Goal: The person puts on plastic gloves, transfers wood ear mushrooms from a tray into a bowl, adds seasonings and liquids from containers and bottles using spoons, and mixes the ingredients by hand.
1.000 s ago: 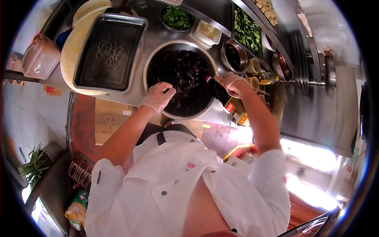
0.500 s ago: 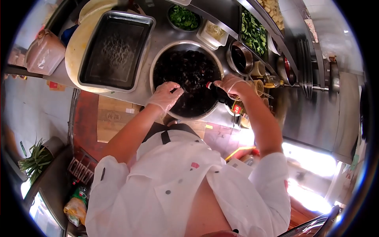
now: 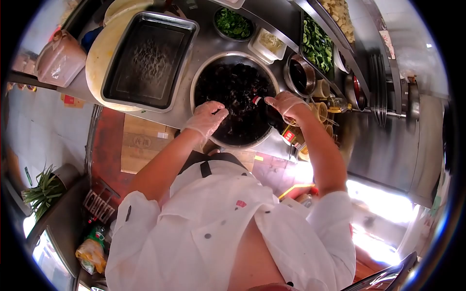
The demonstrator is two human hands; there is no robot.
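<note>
A wide steel bowl (image 3: 196,80) holds a heap of dark, wet, blackish food (image 3: 238,85). My right hand (image 3: 287,105), in a clear plastic glove, grips a dark bottle (image 3: 275,118) by its upper part. The bottle lies tilted, its red-and-white mouth (image 3: 256,100) pointing left over the food. A red and yellow label (image 3: 290,135) shows below the wrist and seems to belong to this bottle. Over the bowl's near left rim is my left hand (image 3: 209,119), also gloved, with fingers curled together. Whatever the left fingers may hold is hidden.
Left of the bowl, a dark rectangular tray (image 3: 109,80) rests on a round pale board (image 3: 94,72). Behind stand a bowl of chopped greens (image 3: 233,23) and a white container (image 3: 267,43). At right are a pot of dark liquid (image 3: 300,75) and an oil bottle (image 3: 336,104).
The view has shifted slightly, so the bowl and trays sit a little further right. More of the bottle's label shows below my right wrist. Both hands keep nearly the same pose.
</note>
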